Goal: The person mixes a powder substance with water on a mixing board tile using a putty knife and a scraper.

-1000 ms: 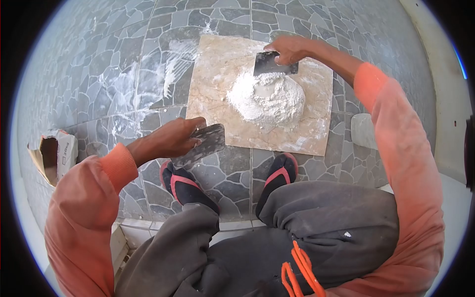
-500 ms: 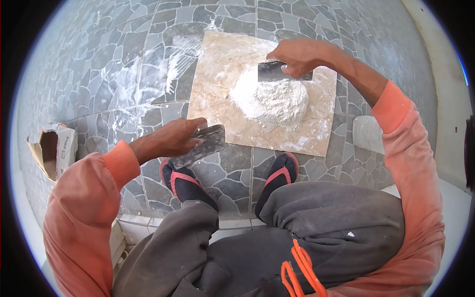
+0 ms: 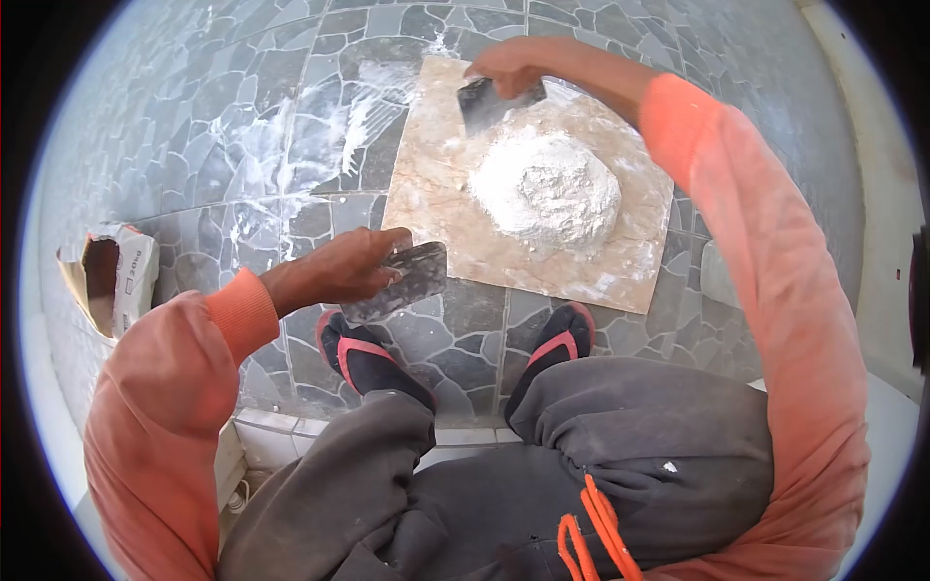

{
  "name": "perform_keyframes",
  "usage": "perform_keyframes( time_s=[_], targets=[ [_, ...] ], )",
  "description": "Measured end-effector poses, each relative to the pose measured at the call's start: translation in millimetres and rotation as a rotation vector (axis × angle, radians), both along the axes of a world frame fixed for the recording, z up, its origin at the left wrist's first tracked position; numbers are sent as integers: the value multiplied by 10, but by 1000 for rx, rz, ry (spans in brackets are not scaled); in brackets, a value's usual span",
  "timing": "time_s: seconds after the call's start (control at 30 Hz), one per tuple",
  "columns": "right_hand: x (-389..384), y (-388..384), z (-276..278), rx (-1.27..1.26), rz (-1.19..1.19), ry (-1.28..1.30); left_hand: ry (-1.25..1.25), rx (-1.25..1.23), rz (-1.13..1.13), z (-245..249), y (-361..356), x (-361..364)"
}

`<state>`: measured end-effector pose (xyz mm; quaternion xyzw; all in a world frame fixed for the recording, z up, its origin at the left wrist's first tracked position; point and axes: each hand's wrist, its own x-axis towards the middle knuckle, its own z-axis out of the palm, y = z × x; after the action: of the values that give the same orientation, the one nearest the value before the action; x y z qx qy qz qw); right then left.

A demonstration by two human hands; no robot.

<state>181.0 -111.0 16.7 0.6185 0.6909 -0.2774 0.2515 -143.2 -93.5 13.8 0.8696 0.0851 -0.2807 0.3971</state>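
A mound of white powder (image 3: pixel 552 189) lies on a beige marbled tile board (image 3: pixel 426 208) on the floor. My right hand (image 3: pixel 509 66) is closed on a dark flat scraper (image 3: pixel 482 105), held at the board's far edge, up and left of the mound. My left hand (image 3: pixel 354 266) grips a second dark scraper (image 3: pixel 412 281), speckled with white, near the board's lower left corner and above the floor. Both scraper blades are apart from the mound.
An opened box-like bag (image 3: pixel 126 276) marked 20kg stands at the left. White smears (image 3: pixel 281 169) mark the stone-patterned floor (image 3: pixel 194 87). My feet in sandals (image 3: pixel 363 353) are just below the board. A pale translucent object (image 3: pixel 719 276) is at right, partly behind my sleeve.
My right hand has moved left and away from me with its scraper, off the top of the mound. My left hand has barely moved. The view has shifted slightly.
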Motion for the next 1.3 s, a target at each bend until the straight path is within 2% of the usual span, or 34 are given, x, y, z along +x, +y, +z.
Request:
perform_keyframes(
  time_s=[0.13, 0.23, 0.37, 0.4, 0.5, 0.53, 0.67, 0.9, 1.1, 1.3],
  targets=[
    [-186, 349, -406, 53, 198, 80, 16, -59, 52, 29, 17, -43],
    [-376, 457, -667, -29, 253, 161, 28, -55, 76, 32, 32, -110],
    [-632, 501, -1084, -86, 470, 266, 87, -37, 79, 83, 44, -161],
    [-765, 449, -1025, -128, 519, 172, 106, -29, 73, 95, 44, -164],
    [-838, 316, -1586, -149, 557, 161, 78, -24, 67, 48, 43, -199],
    [-1057, 193, -858, -197, 522, 93, 66, -25, 59, 43, 39, -199],
    [-1044, 116, -1021, -236, 500, 52, 25, -59, 36, 37, 10, -153],
    [-746, -42, -499, -138, 409, 80, -32, -47, 11, 57, -49, -128],
    [-480, -255, -233, -105, 310, 82, 27, -75, 1, 102, -70, -95],
    [-246, -708, 83, -16, 192, 129, -11, -55, -59, 55, -85, -3]
  ],
)
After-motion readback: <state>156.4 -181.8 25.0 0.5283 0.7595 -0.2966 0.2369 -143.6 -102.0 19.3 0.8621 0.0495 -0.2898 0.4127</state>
